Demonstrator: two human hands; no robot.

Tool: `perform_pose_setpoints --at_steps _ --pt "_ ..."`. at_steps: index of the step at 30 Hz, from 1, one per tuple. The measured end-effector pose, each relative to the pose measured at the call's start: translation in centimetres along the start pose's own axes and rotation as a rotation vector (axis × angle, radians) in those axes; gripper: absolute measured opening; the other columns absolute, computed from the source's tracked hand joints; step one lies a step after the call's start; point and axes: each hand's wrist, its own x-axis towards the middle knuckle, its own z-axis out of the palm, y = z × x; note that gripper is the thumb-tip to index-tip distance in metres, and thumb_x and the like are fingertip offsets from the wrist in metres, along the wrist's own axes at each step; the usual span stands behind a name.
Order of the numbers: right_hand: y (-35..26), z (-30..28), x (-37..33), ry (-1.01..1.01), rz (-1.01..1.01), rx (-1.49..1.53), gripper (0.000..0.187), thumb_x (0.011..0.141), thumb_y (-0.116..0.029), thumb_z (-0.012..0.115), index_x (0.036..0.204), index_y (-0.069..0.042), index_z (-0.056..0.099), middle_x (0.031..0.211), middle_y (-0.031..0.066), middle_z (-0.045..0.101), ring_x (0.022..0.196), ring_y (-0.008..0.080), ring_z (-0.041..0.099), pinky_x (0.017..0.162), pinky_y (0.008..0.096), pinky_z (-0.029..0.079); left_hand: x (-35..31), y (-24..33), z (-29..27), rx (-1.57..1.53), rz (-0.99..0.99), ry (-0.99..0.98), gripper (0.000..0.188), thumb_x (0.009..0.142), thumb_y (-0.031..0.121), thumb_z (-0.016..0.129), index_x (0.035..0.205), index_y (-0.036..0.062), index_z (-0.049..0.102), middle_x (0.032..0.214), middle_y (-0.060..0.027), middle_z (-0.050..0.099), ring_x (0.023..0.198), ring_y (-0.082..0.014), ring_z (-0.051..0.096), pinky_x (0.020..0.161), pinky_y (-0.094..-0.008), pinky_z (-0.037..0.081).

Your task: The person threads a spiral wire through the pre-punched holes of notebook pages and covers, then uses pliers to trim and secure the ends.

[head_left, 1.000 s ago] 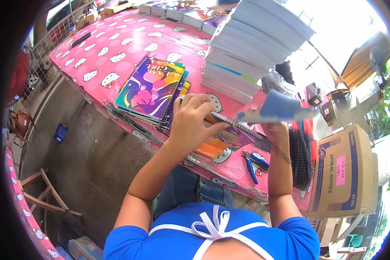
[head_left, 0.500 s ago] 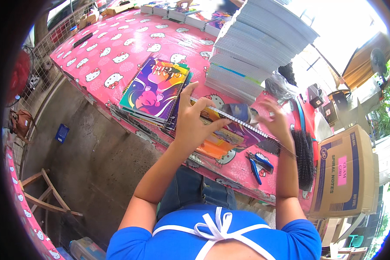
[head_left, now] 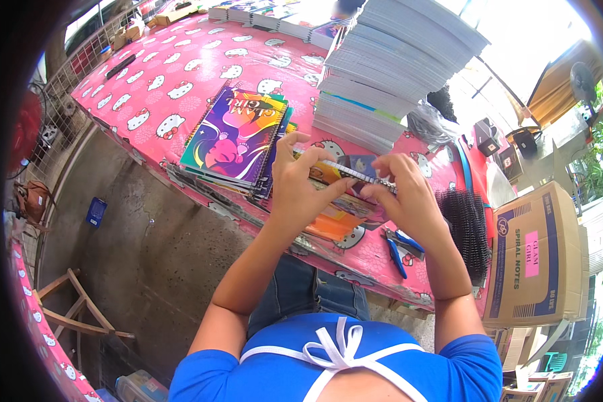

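Observation:
A colourful notebook (head_left: 325, 173) is held tilted up on its edge, its row of punched holes and binding facing upward. My left hand (head_left: 298, 184) grips it from the left, thumb on the near side and fingers over the far side. Farther along that same edge, my right hand (head_left: 409, 191) is closed in a pinch at the binding. What sits between its fingertips is partly hidden. Below the notebook, orange and patterned covers (head_left: 331, 228) lie at the table's edge. Blue-handled pliers (head_left: 400, 251) rest just beside my right wrist.
Spiral notebooks with purple covers (head_left: 238, 137) are piled on the left of the pink table (head_left: 134, 100). A tall stack of paper blocks (head_left: 395, 74) rises behind my hands. Black plastic coils (head_left: 462, 228) and a cardboard box (head_left: 536, 254) are on the right.
My right hand has moved left along the bound edge and closed in a pinch there. My left hand keeps its grip. The view has shifted slightly.

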Motion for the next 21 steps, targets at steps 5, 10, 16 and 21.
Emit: perform_pose_setpoints --at_steps 5,10,16,21 --pt "0.3 0.3 -0.5 0.006 0.167 0.095 0.025 0.075 -0.014 0.072 0.095 -0.001 0.065 0.088 0.0148 0.062 0.087 0.0325 0.059 0.076 0.0398 0.047 0.5 0.3 0.0 -0.056 -0.088 -0.020 0.042 0.059 0.030 0.089 0.088 0.0078 0.068 0.101 -0.0114 0.047 0.096 -0.0273 0.054 0.079 -0.0393 0.047" --pt "0.6 1.1 -0.4 0.076 0.149 0.066 0.021 0.075 -0.012 0.071 0.093 -0.002 0.066 0.087 0.0142 0.063 0.086 0.0312 0.060 0.075 0.0393 0.047 0.7 0.2 0.2 0.029 -0.046 0.000 0.041 0.060 0.028 0.089 0.089 0.0063 0.069 0.097 -0.0091 0.045 0.093 -0.0230 0.051 0.079 -0.0341 0.047" --pt "-0.2 2.0 -0.2 0.153 0.105 0.041 0.015 0.073 -0.010 0.070 0.082 -0.001 0.063 0.082 0.0129 0.061 0.081 0.0318 0.060 0.073 0.0409 0.046 0.3 -0.4 0.4 0.036 0.066 0.087 0.042 0.058 0.031 0.089 0.086 0.0082 0.069 0.095 -0.0110 0.046 0.086 -0.0262 0.055 0.073 -0.0397 0.048" --pt "-0.3 2.7 -0.6 0.221 0.101 0.076 0.012 0.073 -0.008 0.069 0.076 -0.001 0.060 0.076 0.0117 0.060 0.076 0.0314 0.059 0.071 0.0410 0.045 -0.2 0.1 0.2 -0.021 0.026 0.094 0.041 0.056 0.028 0.090 0.085 0.0085 0.069 0.095 -0.0109 0.047 0.082 -0.0250 0.055 0.070 -0.0385 0.048"
